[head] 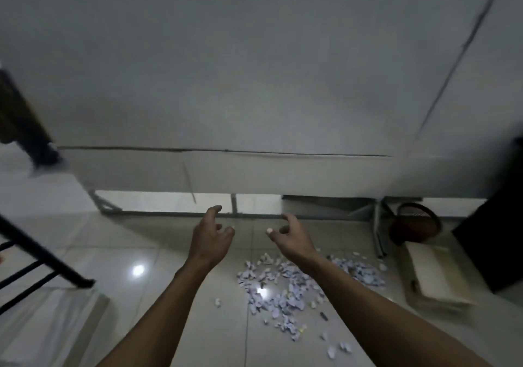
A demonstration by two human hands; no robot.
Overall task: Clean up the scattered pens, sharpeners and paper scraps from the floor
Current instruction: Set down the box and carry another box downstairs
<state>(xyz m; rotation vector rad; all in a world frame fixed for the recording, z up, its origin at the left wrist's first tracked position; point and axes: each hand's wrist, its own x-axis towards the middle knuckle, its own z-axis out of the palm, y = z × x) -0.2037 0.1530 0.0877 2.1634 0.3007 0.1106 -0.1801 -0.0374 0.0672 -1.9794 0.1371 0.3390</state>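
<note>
A heap of pale lilac paper scraps [285,293] lies scattered on the glossy tiled floor, below and to the right of my hands. A small dark object [324,316], perhaps a sharpener, sits among the scraps. My left hand [210,235] is stretched forward above the floor, fingers curled and apart, holding nothing. My right hand [288,235] is held out beside it, fingers also loosely curled and empty. Both hands hover over the tiles in front of the table's underframe. No pens can be made out in the blur.
A large grey table [254,83] fills the upper view, its metal frame [235,213] near the floor. A dark red basket [416,225] and a cardboard box [435,276] stand at the right. A black chair frame [42,259] is at the left.
</note>
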